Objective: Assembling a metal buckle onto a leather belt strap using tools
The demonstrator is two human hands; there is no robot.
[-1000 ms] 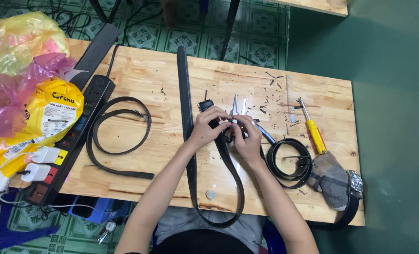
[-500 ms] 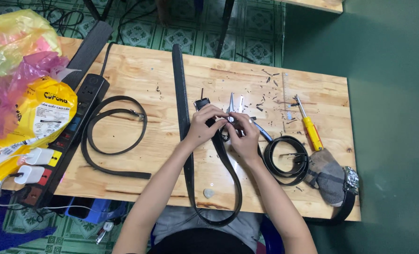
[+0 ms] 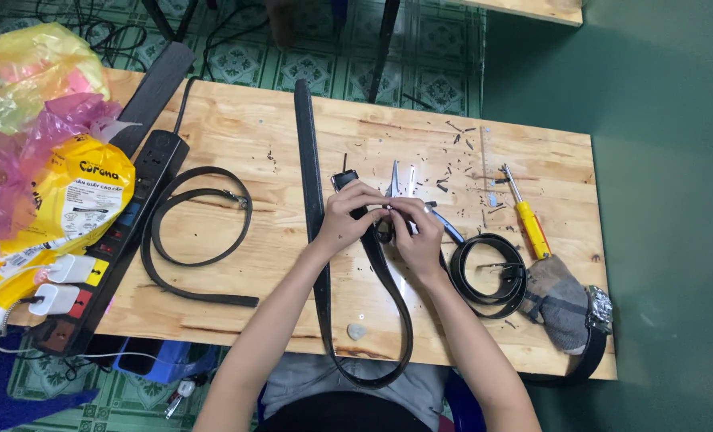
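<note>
Black belt (image 3: 316, 200) pinched mid-table by both hands (image 3: 384, 220), edges distant.

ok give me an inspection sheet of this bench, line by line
surface: wooden table, black scraps scattered at the far right.
job's things: long black belt looped toward the person; both hands at its end.
clutter: loose belt loop, coiled belt, pliers, yellow screwdriver, grey glove, plastic bags.
grippers: left hand and right hand pinch the belt end together.
cables: power strip with white plugs.
surroundings: patterned floor tiles, green floor right.
</note>
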